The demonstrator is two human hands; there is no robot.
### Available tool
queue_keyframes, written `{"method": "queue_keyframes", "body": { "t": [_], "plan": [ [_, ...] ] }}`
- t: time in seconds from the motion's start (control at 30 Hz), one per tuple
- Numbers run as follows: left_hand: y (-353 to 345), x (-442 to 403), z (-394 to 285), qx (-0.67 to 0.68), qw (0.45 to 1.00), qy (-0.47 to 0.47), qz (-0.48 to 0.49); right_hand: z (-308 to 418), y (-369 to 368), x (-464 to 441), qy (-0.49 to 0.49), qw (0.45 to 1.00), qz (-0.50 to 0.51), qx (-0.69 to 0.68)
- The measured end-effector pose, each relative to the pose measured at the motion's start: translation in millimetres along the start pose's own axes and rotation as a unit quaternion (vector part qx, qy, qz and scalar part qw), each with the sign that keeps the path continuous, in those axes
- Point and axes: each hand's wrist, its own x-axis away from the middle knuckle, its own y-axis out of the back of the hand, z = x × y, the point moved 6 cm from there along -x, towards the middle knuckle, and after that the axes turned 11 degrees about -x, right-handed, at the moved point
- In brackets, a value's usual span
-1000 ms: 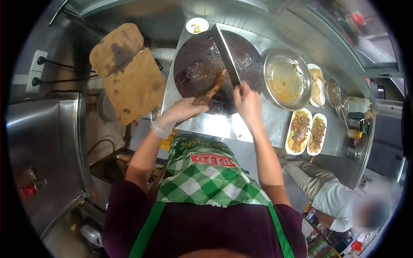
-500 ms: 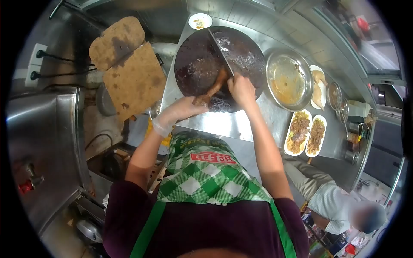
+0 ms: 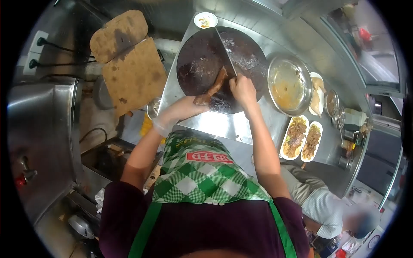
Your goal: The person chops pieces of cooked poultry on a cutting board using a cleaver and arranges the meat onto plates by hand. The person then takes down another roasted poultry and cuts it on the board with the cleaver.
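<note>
My left hand (image 3: 183,110), in a clear plastic glove, is closed on the near end of a long brown piece of cooked meat (image 3: 218,82). The meat lies slantwise on a round dark chopping board (image 3: 191,58), its thin far end pointing away from me. Bare and wrapped round the handle of a cleaver, my right hand (image 3: 244,89) is just right of the meat. The cleaver's blade (image 3: 225,50) reaches toward the board's far edge and is seen nearly edge-on. Whether it touches the board I cannot tell. My fingers hide the handle.
Right of the board stands a steel basin (image 3: 290,86) with sauce residue. Two oblong dishes of food (image 3: 294,136) and a plate of pale meat (image 3: 317,94) are beyond it. A small white plate (image 3: 205,20) sits at the back. Stained cardboard (image 3: 135,77) is at left; another person (image 3: 320,202) is at lower right.
The cleaver and my right hand have shifted slightly right, so the blade is a little farther from the meat's tip. My left hand still holds the meat. The camera view has tilted slightly.
</note>
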Motion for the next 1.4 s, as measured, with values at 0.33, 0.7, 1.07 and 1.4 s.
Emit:
{"method": "queue_keyframes", "body": {
  "t": [0.33, 0.7, 1.07, 1.4],
  "plan": [
    [-3, 0, 16, -0.036, 0.997, 0.060, 0.022, 40, 34, 33, 0.075, 0.986, -0.105, -0.103],
    [-8, -1, 18, -0.116, 0.989, 0.087, -0.003, 47, 42, 38, 0.041, 0.990, -0.059, -0.121],
    [-14, -18, 44, -0.163, 0.983, 0.065, -0.052, 26, 24, 32, 0.021, 0.997, -0.021, -0.069],
    [-17, -18, 51, -0.181, 0.979, 0.072, -0.058, 6, -10, 27, 0.002, 1.000, 0.009, -0.025]
  ]
}}
